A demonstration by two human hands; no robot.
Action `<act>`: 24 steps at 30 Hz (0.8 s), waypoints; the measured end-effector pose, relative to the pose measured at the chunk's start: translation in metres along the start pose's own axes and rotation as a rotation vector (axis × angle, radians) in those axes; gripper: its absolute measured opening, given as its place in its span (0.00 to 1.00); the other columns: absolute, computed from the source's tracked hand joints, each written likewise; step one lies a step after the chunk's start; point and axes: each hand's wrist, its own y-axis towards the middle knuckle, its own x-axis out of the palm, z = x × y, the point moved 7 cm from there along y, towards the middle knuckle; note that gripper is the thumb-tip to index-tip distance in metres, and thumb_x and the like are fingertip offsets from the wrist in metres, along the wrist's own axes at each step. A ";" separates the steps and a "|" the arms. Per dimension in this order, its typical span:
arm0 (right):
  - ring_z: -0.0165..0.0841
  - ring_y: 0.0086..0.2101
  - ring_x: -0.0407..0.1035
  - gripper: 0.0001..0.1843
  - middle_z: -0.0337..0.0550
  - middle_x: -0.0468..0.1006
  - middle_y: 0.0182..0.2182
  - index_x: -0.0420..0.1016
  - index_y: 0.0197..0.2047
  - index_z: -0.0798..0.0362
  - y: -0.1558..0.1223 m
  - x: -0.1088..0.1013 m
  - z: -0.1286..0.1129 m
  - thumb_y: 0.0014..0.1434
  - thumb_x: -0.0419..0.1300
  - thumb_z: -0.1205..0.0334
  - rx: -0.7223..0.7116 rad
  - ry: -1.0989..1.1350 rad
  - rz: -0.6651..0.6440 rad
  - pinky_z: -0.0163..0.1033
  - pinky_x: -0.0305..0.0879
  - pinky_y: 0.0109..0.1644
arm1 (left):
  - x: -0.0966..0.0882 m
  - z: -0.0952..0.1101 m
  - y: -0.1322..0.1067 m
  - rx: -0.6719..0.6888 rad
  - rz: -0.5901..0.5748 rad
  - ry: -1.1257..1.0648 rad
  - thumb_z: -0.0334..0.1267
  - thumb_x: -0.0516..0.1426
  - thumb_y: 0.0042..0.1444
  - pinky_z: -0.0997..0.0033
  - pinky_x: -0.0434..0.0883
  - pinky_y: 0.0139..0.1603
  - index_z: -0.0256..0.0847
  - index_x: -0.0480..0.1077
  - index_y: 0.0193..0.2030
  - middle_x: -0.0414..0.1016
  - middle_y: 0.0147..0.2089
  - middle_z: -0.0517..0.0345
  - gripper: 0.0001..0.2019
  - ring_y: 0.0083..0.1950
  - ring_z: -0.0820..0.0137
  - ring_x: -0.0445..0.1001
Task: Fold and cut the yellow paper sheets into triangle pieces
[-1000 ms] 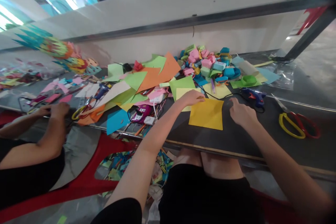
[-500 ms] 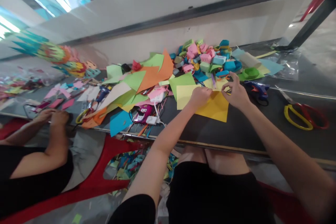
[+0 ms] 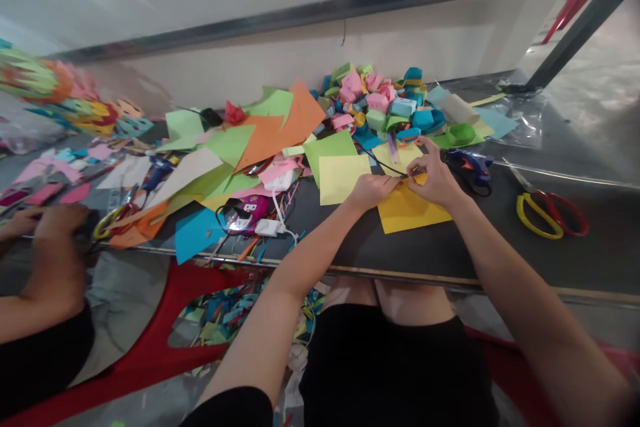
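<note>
A square yellow-orange paper sheet (image 3: pixel 407 210) lies on the dark table (image 3: pixel 500 260) in front of me. My left hand (image 3: pixel 371 190) pinches its far left corner. My right hand (image 3: pixel 434 177) pinches the far edge beside it, thumb and forefinger closed on the paper, the other fingers spread. The two hands almost touch over the sheet's far side. A pale yellow sheet (image 3: pixel 340 177) lies just left of my left hand.
Yellow and red scissors (image 3: pixel 545 213) lie to the right, a blue glue gun (image 3: pixel 470 165) behind my right hand. Folded paper boxes (image 3: pixel 385 103) are piled at the back, loose coloured sheets (image 3: pixel 250 147) at left. Another person's hands (image 3: pixel 55 223) work at far left.
Both hands moved from the sheet's sides to its far edge and came together, taking hold of it. The camera view has shifted a little to the left.
</note>
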 end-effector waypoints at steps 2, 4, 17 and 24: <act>0.42 0.36 0.77 0.52 0.40 0.81 0.32 0.42 0.76 0.54 -0.001 -0.001 -0.001 0.53 0.62 0.63 -0.009 0.000 -0.014 0.47 0.74 0.43 | -0.002 0.000 0.000 0.019 0.009 -0.002 0.40 0.47 0.74 0.71 0.61 0.26 0.37 0.78 0.43 0.80 0.29 0.53 0.19 0.29 0.72 0.78; 0.43 0.36 0.78 0.53 0.40 0.82 0.32 0.41 0.77 0.53 -0.002 -0.001 -0.003 0.53 0.63 0.62 -0.017 -0.005 -0.030 0.48 0.74 0.44 | -0.005 0.000 -0.001 0.042 0.016 -0.002 0.39 0.47 0.73 0.71 0.63 0.27 0.37 0.78 0.42 0.82 0.32 0.53 0.18 0.30 0.72 0.78; 0.40 0.36 0.77 0.47 0.38 0.81 0.33 0.51 0.75 0.50 -0.004 0.006 -0.001 0.54 0.61 0.66 -0.031 -0.045 -0.059 0.45 0.74 0.46 | -0.001 -0.013 -0.007 -0.022 0.070 -0.167 0.42 0.52 0.71 0.76 0.71 0.31 0.43 0.82 0.42 0.86 0.39 0.58 0.16 0.36 0.73 0.84; 0.41 0.35 0.77 0.42 0.39 0.81 0.32 0.59 0.71 0.51 -0.006 0.006 0.003 0.52 0.61 0.65 -0.030 -0.067 -0.145 0.46 0.71 0.45 | 0.016 -0.016 -0.007 -0.089 -0.082 -0.245 0.42 0.55 0.69 0.78 0.73 0.35 0.47 0.83 0.44 0.87 0.43 0.60 0.14 0.42 0.72 0.85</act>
